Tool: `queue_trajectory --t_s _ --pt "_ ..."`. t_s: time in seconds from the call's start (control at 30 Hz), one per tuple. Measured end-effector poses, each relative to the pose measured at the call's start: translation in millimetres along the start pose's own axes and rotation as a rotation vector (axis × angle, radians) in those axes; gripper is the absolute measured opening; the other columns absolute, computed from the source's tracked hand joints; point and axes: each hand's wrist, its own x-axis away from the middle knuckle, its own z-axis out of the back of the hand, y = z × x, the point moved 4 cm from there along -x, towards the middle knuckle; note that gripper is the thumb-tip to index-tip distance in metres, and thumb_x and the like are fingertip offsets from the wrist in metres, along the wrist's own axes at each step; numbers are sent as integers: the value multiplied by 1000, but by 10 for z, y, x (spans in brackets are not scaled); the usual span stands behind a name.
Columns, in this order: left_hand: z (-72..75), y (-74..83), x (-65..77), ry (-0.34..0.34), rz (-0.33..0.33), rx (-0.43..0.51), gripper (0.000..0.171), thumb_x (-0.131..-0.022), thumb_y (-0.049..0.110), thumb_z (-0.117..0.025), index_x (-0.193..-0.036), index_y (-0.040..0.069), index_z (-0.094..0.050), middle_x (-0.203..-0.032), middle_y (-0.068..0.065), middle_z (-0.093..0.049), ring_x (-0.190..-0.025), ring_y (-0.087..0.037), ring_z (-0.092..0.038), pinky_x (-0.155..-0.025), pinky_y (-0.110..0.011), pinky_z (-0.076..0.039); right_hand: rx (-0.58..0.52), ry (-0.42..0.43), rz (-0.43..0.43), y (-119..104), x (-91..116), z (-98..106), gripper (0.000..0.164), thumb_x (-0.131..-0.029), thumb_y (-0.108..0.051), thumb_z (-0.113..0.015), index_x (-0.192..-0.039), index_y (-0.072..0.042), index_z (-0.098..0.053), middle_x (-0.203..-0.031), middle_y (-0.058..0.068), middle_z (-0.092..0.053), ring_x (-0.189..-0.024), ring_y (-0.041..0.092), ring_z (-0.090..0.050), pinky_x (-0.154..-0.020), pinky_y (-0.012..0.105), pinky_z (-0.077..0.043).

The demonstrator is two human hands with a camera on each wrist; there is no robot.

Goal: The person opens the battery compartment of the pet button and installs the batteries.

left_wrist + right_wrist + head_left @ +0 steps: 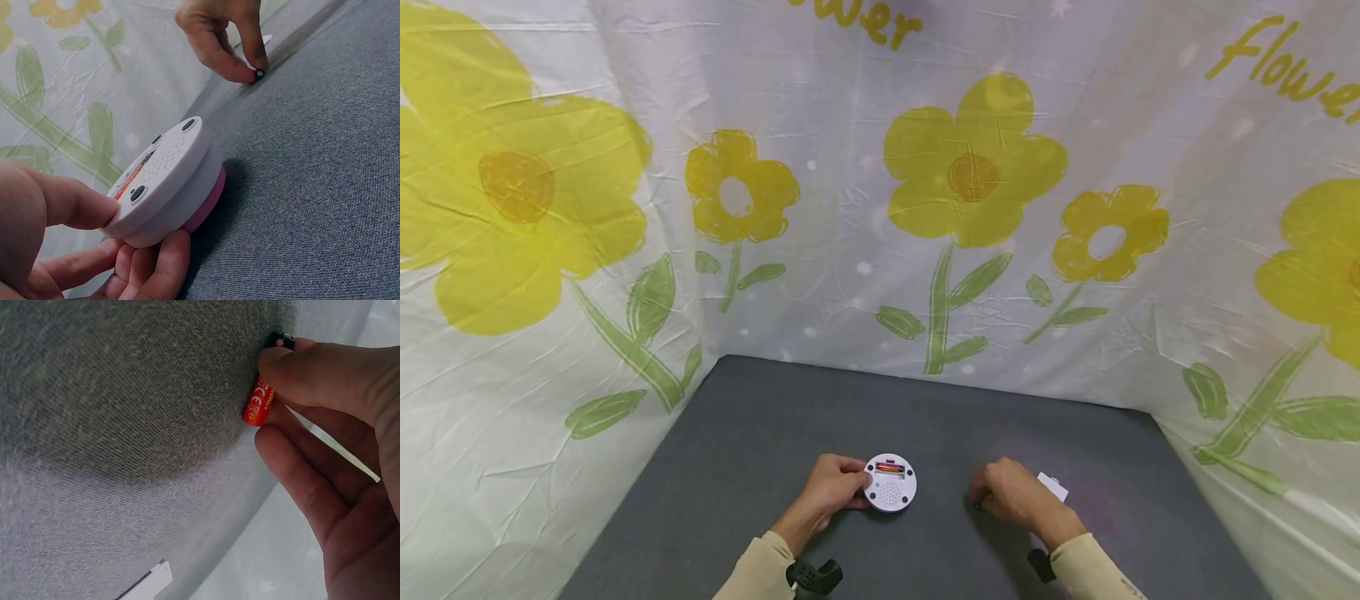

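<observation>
My left hand [835, 486] grips the edge of a round white device [891, 493], thumb on top and fingers beneath. The upward face has dark round feet, a patch of small holes and an uncovered battery compartment with a red battery [890, 468] in it. A pink part [209, 201] shows on the underside in the left wrist view. Off to the right, my right hand [1011, 492] pinches a red and black battery [257, 406] between thumb and finger, at or just above the cloth; whether it touches cannot be told. That battery is mostly hidden in the head view.
A small white flat cover [1054, 485] with a tab lies on the table just beyond my right wrist. Dark grey cloth covers the table [760, 417]. White curtains [827, 292] printed with yellow flowers hang along its back and sides.
</observation>
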Motion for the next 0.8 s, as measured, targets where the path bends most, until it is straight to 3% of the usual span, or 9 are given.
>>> queue_trajectory --t_s 0.4,0.8 --pt "1 -15 8 -1 6 2 34 -95 -1 -71 -126 -16 -70 -109 -21 -74 -85 -18 -75 -73 -36 -70 27 -9 -24 -14 -1 -9 28 -76 8 -82 -70 -18 -73 -73 -12 -69 -64 -3 -49 -56 19 -45" --pt "2 -5 8 -3 9 20 36 -94 -3 -70 -127 -17 -68 -108 -22 -73 -85 -18 -75 -74 -37 -70 52 2 -46 -105 -139 75 19 -83 2 -84 -85 -16 -84 -83 -9 -79 -74 3 -68 -64 28 -60"
